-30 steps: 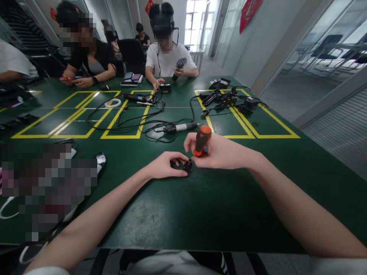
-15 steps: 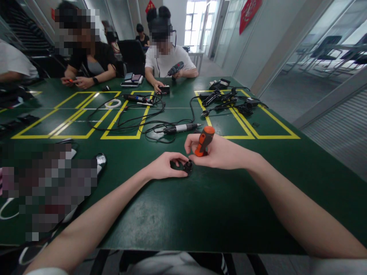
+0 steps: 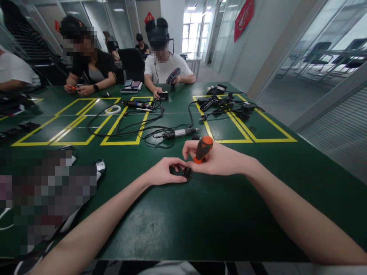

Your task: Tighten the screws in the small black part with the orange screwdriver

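A small round black part (image 3: pixel 187 172) rests on the green table, pinched between the thumb and fingers of my left hand (image 3: pixel 164 172). My right hand (image 3: pixel 218 157) is closed around a screwdriver (image 3: pixel 204 148) with an orange and dark grey handle. The handle's end leans up toward me and the shaft is hidden behind my fingers. My right fingertips are right beside the black part. I cannot tell whether the screwdriver's tip touches it.
Beyond my hands lies a silver and black electric screwdriver (image 3: pixel 179 133) with looping black cables. Tangled adapters and cords (image 3: pixel 222 102) sit at the back right. Across the table a person (image 3: pixel 169 67) holds a power drill (image 3: pixel 173 75). Blurred items (image 3: pixel 65 183) lie at the left.
The view has tilted up slightly, so everything sits a little lower. My right hand and the screwdriver have shifted slightly; both hands keep their hold.
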Tool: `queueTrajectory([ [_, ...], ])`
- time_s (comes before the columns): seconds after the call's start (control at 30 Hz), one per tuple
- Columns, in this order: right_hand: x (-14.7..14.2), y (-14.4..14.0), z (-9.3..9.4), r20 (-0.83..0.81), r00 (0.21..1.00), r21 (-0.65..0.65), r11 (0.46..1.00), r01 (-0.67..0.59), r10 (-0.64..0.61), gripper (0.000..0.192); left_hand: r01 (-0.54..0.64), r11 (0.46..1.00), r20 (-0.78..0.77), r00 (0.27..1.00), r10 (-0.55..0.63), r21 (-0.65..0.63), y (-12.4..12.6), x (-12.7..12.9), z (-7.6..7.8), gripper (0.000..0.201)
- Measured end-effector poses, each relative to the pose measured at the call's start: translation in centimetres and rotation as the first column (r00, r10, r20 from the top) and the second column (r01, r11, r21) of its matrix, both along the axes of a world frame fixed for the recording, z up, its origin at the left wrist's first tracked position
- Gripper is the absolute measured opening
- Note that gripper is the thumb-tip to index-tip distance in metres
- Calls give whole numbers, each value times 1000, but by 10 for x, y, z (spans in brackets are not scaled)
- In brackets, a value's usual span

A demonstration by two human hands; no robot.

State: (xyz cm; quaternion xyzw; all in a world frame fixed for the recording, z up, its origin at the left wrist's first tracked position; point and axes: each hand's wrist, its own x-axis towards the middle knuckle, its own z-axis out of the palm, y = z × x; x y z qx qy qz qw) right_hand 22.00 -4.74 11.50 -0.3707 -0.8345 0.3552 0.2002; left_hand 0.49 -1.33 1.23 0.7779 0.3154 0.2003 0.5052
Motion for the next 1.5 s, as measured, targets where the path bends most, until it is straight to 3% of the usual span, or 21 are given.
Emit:
queueTrajectory([
  [0.33, -1, 0, 1, 9, 1000, 34, 999, 7, -7, 9, -12, 1000, -14, 1000, 12, -19, 1, -2, -3, 45],
  [0.83, -4, 0, 1, -61, 998, -83, 996, -19, 14, 19, -11, 1000, -6, 1000, 10, -22, 1, -1, -3, 42],
  [1.1, -4, -1, 0, -37, 999, -35, 999, 10, -11, 9, -7, 1000, 10, 1000, 7, -23, 0, 0, -1, 38],
  [1.5, -4, -1, 1, -28, 1000, -45, 999, -10, 9, 13, -15, 1000, -2, 1000, 15, -16, 1, -1, -2, 41],
])
